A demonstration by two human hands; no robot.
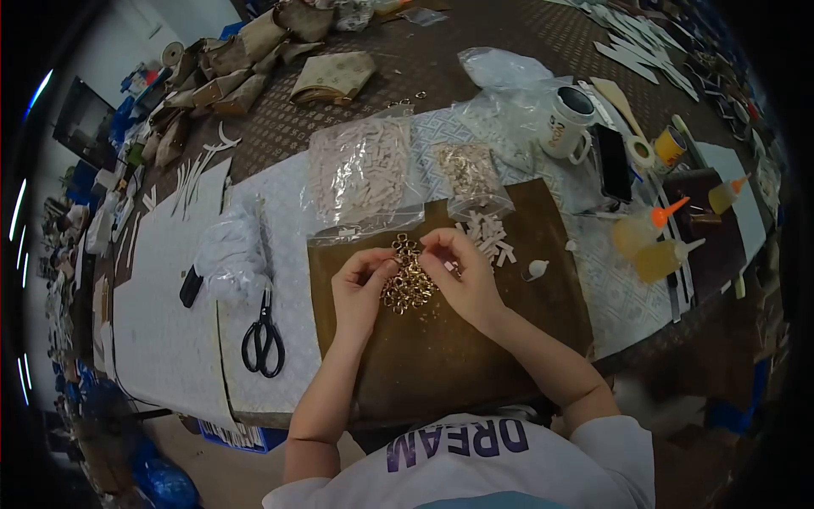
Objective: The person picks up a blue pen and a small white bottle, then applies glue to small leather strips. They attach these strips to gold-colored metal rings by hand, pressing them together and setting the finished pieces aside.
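Note:
A pile of small gold-coloured metal rings (409, 290) lies on a brown mat (475, 356). My left hand (360, 284) is at the pile's left side, thumb and forefinger pinched together near the upper rings. From the right, my right hand (465, 276) reaches over the pile with bent fingers closed near the thumb. A small pale piece shows beside its fingers. What either pinch holds is too small to make out. Just beyond my right hand, loose pale short strips (492, 237) lie scattered at the mat's far edge.
Behind the mat lie a large bag of pale strips (360, 170) and a smaller bag of metal pieces (468, 174). Black-handled scissors (264, 346) rest at left near a plastic bundle (233, 254). At right are a mug (564, 127), a phone (611, 161) and yellow-liquid bottles (657, 261).

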